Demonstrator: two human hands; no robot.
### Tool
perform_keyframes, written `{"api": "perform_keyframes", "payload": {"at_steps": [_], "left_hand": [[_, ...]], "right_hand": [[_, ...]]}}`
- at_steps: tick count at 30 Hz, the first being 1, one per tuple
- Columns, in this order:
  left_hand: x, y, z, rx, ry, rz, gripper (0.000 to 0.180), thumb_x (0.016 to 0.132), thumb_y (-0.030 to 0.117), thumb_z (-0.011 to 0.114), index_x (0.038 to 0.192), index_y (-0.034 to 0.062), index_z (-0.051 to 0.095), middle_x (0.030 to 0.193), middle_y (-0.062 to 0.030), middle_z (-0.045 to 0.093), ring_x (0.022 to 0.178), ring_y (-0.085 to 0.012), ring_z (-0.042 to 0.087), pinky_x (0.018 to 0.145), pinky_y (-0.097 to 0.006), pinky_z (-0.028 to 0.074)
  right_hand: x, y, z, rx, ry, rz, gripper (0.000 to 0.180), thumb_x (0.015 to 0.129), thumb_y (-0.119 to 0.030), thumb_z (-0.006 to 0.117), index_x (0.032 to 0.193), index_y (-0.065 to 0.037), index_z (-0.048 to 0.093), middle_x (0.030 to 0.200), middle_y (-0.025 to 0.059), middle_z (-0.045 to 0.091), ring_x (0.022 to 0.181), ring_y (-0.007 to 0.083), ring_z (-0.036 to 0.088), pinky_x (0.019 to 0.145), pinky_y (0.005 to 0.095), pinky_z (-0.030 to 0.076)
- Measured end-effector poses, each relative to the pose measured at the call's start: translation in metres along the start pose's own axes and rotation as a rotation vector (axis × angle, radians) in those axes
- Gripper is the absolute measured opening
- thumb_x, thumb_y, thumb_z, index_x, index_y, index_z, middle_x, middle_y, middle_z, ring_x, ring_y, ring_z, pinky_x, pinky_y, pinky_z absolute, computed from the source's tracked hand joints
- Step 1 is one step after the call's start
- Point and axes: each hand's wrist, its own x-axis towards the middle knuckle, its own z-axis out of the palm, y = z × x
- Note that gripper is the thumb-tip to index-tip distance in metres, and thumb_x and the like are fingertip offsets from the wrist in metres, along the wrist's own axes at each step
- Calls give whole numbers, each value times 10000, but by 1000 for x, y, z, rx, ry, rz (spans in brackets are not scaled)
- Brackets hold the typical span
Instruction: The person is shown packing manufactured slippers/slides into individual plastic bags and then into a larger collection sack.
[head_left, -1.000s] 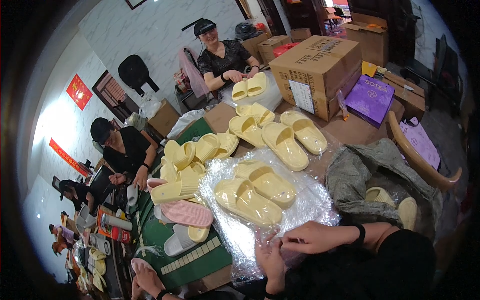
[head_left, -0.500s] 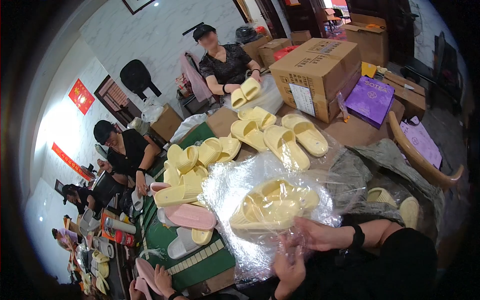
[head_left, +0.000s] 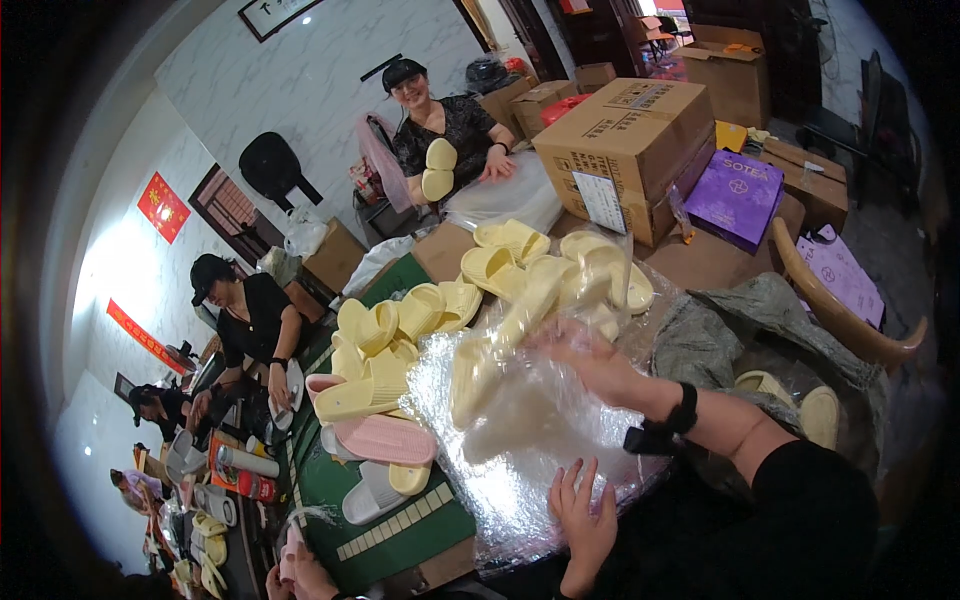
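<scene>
My right hand (head_left: 590,365), smeared by motion, reaches forward over a stack of clear plastic bags and grips a clear bag with yellow slippers (head_left: 472,380) inside. The bagged slippers are tilted up on edge, and a flap of the bag rises over the loose pairs behind. My left hand (head_left: 583,515) lies with fingers spread on the near edge of the shiny plastic bag stack (head_left: 520,515), holding nothing. Several loose yellow slippers (head_left: 370,388) are heaped to the left, with a pink slipper (head_left: 385,440) and a grey slipper (head_left: 370,492) beside them.
Across the table, a co-worker (head_left: 445,130) holds up yellow slippers. Other people work along the green table (head_left: 320,510) on the left; a hand there holds a pink slipper. A large carton (head_left: 640,150) and purple box (head_left: 735,200) stand far right, a grey sack (head_left: 700,345) nearer.
My right hand has swung forward and left, tipping the bagged slippers up. My left hand has let go of the bag edge and spread flat. The co-worker opposite has raised the yellow slippers.
</scene>
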Motion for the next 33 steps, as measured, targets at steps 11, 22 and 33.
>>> {"api": "perform_keyframes", "payload": {"at_steps": [11, 22, 33], "left_hand": [[-16, -28, 32, 92, -182, -135, 438, 846, 310, 651, 1264, 210, 566, 1382, -161, 380, 1357, -426, 184, 1081, -603, 34], [-10, -29, 15, 95, -173, -71, 410, 857, 284, 638, 1246, 170, 576, 1343, -187, 437, 1306, -433, 302, 1067, -556, 182], [50, -97, -97, -31, 299, -153, 432, 829, 69, 644, 1243, 23, 531, 1242, -230, 502, 1176, -380, 463, 989, -431, 372]], "right_hand": [[87, 30, -67, 81, 414, -20, 401, 938, -349, 548, 1214, -62, 498, 1083, 53, 576, 908, 158, 594, 800, 294, 483], [40, 56, -78, 857, 820, 35, 599, 943, -453, 484, 1385, -81, 325, 1287, 168, 478, 1157, 276, 505, 1002, 359, 410], [-66, 96, -15, -1150, -864, -108, 565, 829, -325, 659, 1322, -133, 460, 1033, 177, 567, 860, 352, 582, 716, 420, 493]]}}
